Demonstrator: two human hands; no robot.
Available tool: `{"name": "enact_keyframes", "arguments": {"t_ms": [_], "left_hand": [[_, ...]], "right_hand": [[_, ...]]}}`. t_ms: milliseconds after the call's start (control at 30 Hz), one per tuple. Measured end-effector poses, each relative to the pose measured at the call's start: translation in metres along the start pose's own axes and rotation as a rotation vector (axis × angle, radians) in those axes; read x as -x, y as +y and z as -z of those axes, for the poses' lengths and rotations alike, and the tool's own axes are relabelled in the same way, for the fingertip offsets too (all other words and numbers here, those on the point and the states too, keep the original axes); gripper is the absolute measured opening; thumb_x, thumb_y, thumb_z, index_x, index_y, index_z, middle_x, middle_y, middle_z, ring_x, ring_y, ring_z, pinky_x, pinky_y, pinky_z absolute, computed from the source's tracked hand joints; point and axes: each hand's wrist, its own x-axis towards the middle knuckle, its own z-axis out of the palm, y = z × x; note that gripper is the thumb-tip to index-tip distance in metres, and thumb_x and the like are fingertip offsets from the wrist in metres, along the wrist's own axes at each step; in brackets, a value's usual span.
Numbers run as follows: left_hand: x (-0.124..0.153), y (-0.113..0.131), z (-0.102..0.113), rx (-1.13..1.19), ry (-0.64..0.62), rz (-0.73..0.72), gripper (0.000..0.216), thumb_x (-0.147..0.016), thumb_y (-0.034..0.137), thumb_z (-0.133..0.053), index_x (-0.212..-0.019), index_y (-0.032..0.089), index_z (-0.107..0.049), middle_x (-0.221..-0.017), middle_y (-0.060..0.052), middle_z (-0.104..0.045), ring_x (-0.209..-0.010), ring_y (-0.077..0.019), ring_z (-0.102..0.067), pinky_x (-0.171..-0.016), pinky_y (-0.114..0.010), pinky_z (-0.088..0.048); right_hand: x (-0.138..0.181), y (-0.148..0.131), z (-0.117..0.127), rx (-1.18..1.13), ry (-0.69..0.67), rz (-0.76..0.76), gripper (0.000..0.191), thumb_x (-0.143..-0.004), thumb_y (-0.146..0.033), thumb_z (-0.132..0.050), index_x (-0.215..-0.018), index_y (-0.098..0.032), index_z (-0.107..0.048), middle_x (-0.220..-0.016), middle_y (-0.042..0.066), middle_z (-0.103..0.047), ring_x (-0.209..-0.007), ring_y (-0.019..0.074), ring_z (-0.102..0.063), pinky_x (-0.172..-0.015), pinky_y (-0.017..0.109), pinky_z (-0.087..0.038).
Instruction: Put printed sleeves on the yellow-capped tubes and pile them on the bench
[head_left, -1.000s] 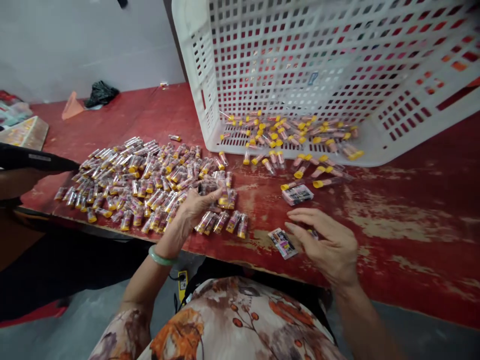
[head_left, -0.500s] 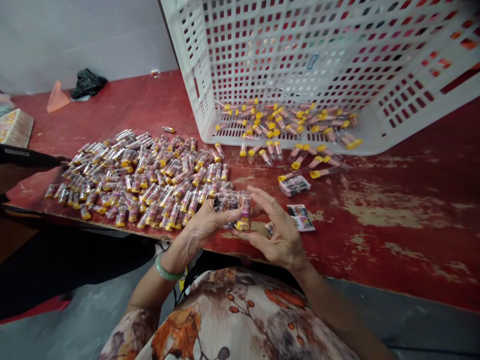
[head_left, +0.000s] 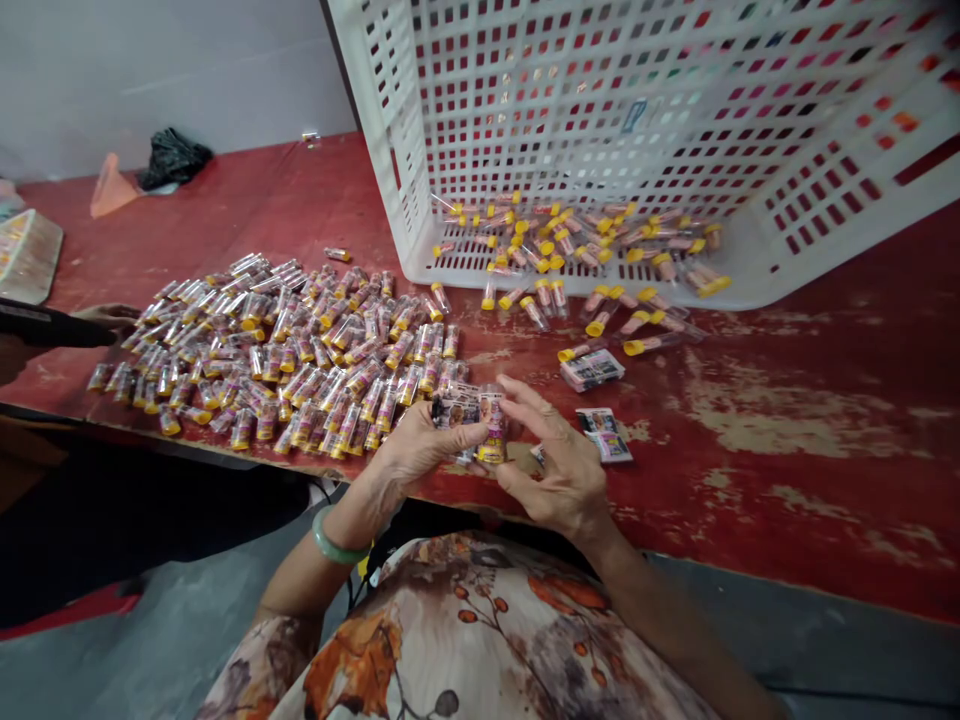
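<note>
Both hands have met over the near edge of the red table [head_left: 787,480]; a second ago the left was over the heap of labelled tubes [head_left: 300,360], the right among the loose packets [head_left: 606,437]. Now the left hand [head_left: 409,440] pinches some printed packets [head_left: 457,410] and a single yellow-capped tube [head_left: 492,425] under its thumb. The right hand [head_left: 559,475] has thumb and forefinger parted about that tube's two ends; I can't tell whether they press on it. If the left thumb eased, I'd expect the tube to slip and roll off that near edge, the plastic looking slick, or a packet to slide out of line. It sits at the left thumb's tip, beside the printed packets, cap end towards the wearer's body.

Just beyond the right hand, the loose packets lie flat, with a stack of packets [head_left: 592,370] past them. A co-worker's hand [head_left: 109,316] is at the heap's left end. Further back, a white plastic crate [head_left: 382,120] lies on its side, clear tubes [head_left: 555,242] in it and past its lower rim. By the table's far edge sits a black plastic bag [head_left: 174,160].
</note>
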Motion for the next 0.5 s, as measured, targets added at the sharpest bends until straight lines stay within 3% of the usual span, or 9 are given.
{"name": "enact_keyframes", "arguments": {"t_ms": [200,333,433,500], "left_hand": [[0.003,-0.001,-0.001,-0.003,0.024,0.053,0.038,-0.060,0.030,-0.083,-0.092,0.013,-0.072,-0.081,-0.007,-0.072,-0.062,-0.0169,-0.064,-0.053,-0.027,-0.053],[0.003,0.001,-0.001,-0.035,0.086,0.042,0.037,-0.060,0.030,-0.083,-0.091,0.013,-0.072,-0.082,-0.008,-0.072,-0.064,-0.0169,-0.065,-0.054,-0.026,-0.053],[-0.006,0.010,0.010,-0.125,0.200,-0.027,0.039,-0.058,0.032,-0.084,-0.089,0.014,-0.071,-0.081,-0.006,-0.071,-0.063,-0.0153,-0.062,-0.055,-0.026,-0.053],[-0.018,0.022,0.026,-0.265,0.324,-0.112,0.041,-0.057,0.038,-0.083,-0.088,0.014,-0.071,-0.077,-0.004,-0.069,-0.060,-0.0152,-0.060,-0.052,-0.027,-0.052]], "right_hand": [[0.002,0.002,-0.001,0.005,0.016,-0.010,0.057,-0.073,-0.010,-0.059,-0.129,-0.019,-0.050,-0.136,0.013,-0.053,-0.122,0.0251,-0.055,-0.099,0.042,-0.051],[-0.002,-0.001,-0.006,0.007,-0.021,-0.016,0.057,-0.077,-0.009,-0.057,-0.131,-0.019,-0.047,-0.138,0.014,-0.051,-0.124,0.0239,-0.053,-0.101,0.040,-0.049],[-0.006,0.003,0.001,0.041,-0.099,0.034,0.060,-0.079,-0.017,-0.062,-0.135,-0.017,-0.042,-0.141,0.016,-0.047,-0.129,0.0249,-0.049,-0.103,0.039,-0.048],[-0.008,0.017,0.020,0.193,-0.111,0.049,0.053,-0.081,-0.025,-0.064,-0.130,-0.016,-0.047,-0.139,0.016,-0.050,-0.126,0.0234,-0.051,-0.101,0.035,-0.049]]}}
